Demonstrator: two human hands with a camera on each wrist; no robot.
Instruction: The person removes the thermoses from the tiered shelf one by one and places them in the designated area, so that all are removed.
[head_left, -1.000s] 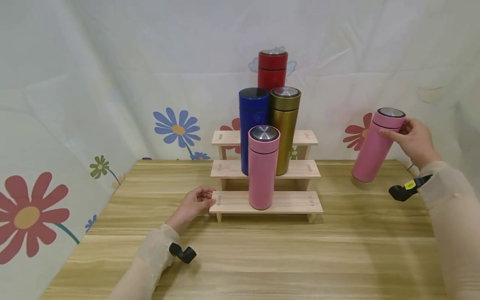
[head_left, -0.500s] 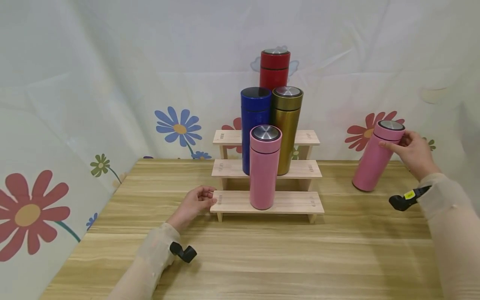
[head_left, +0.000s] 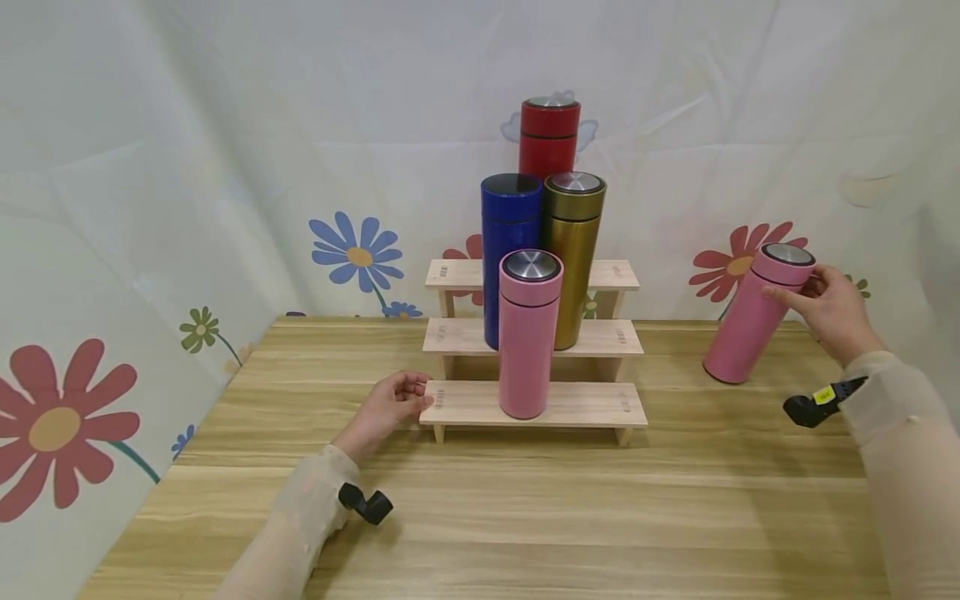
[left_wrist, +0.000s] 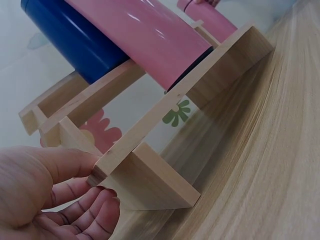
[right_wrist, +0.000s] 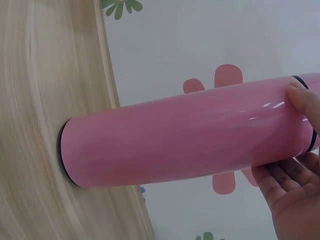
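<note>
My right hand (head_left: 834, 312) grips a pink thermos (head_left: 753, 321) near its lid, at the table's back right; the thermos leans, its base down at the tabletop. The left hand (head_left: 386, 412) pinches the left end of the lowest step of a wooden three-step stand (head_left: 450, 408), thumb on top and fingers curled beneath, as the left wrist view shows. On that step stands another pink thermos (head_left: 528, 350). Behind it, a blue thermos (head_left: 510, 242) and a gold thermos (head_left: 577, 250) stand on the middle step. A red thermos (head_left: 550, 137) rises at the back, its lower part hidden.
The stand sits on a wood-grain table (head_left: 525, 517). A white curtain (head_left: 375, 100) printed with flowers hangs right behind the table's back edge and along its left side. Small black wrist cameras (head_left: 365, 504) are strapped at both sleeves.
The right hand has lowered the pink thermos to the tabletop, then shifted its top slightly to the right. The left hand keeps its place on the stand.
</note>
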